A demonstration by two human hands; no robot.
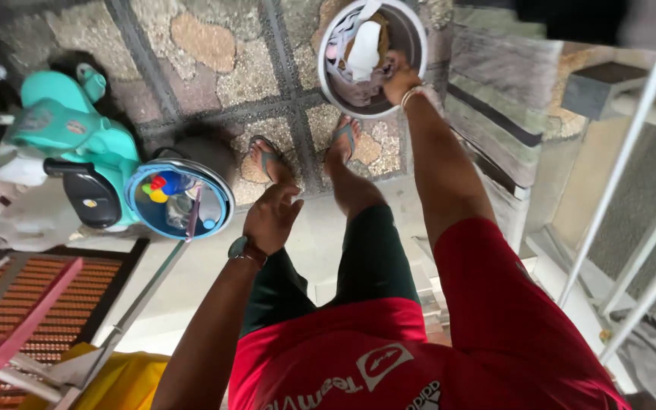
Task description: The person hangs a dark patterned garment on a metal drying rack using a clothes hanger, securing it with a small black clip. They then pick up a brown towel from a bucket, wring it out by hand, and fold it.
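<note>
Head view: right hand [402, 82] gripped bucket [372, 57] of clothes [361, 50] — best kept level; left hand [270, 218] loose, holding nothing — near steps [495, 83].

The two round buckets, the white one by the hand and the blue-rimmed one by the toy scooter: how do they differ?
The white bucket holds crumpled laundry; the blue-rimmed bucket holds small colourful toys. The right hand grips the white bucket's rim; the blue-rimmed bucket stands untouched, the left hand beside it. Both are round and open-topped.

A white bucket [411, 30] — beside it a teal toy scooter [62, 129] — over mottled tan-and-grey stone paving [206, 53].
</note>
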